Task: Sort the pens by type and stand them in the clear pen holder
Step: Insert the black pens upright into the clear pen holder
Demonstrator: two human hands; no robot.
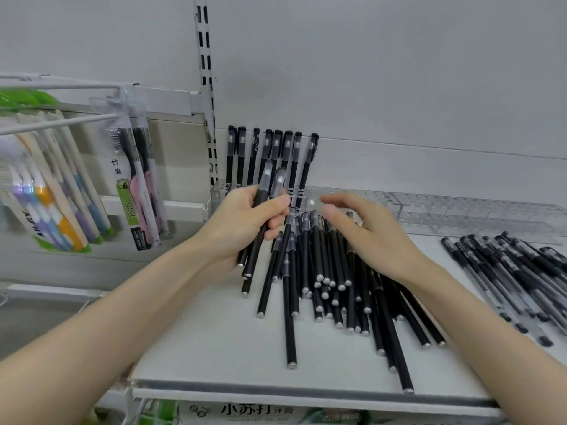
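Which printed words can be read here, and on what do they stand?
"BQB": green label, hanging toothbrush pack.
"竹炭": same pack, higher up; second character uncertain.
"小苏打 牙膏": box at the bottom edge.
"TEST 2": standing pen.
Blurred: print on the coloured toothbrush packs.

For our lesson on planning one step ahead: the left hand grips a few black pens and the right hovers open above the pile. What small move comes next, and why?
Probably the right hand should draw one pen from the bundle in the left hand and stand it in the clear pen holder beside the upright pens: it is free, and the holder has unfilled holes.
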